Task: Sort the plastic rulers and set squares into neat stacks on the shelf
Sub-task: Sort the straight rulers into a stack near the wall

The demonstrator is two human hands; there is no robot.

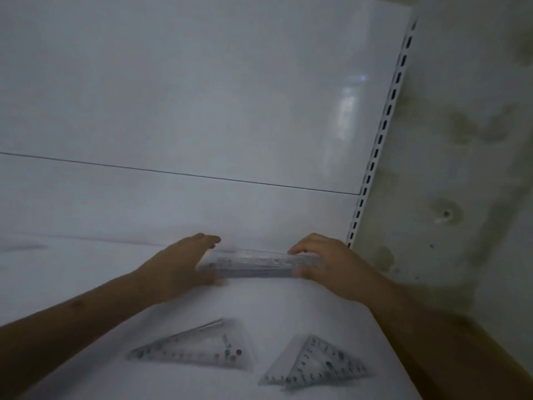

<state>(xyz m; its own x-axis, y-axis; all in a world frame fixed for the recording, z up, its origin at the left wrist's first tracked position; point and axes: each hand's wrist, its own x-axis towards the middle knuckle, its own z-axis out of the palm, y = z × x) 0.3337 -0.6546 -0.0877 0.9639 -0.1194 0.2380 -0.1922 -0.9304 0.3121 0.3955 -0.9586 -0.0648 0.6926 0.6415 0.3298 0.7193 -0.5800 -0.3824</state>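
Item 1. Stack of clear plastic rulers [259, 262], centre of the frame, lying crosswise on the white shelf [72, 272] near its back panel [202, 96]. It was held at both ends, apparently so that the edges could be squared into one neat pile.

Item 2. Left hand [178, 264], left of centre. Its fingers were nearly straight and laid against the stack's left end, the thumb below; this looked like a pressing touch, not a wrapped grasp, though blur left it uncertain.

Item 3. Right hand [328, 264], right of centre. Its fingers were curled over the top of the right end and the thumb lay at the near edge, pinching the stack.

Item 4. Long set squares [196, 350], lower centre, flat on the shelf, apart from the rulers. Several seemed to overlap; the count could not be told.

Item 5. Short set squares [317, 368], lower right, just beside item 4 and not touching it, loosely piled. They were probably kept by shape for separate stacks.

Item 6. Slotted upright [383, 125], right of the frame, edging the back panel.
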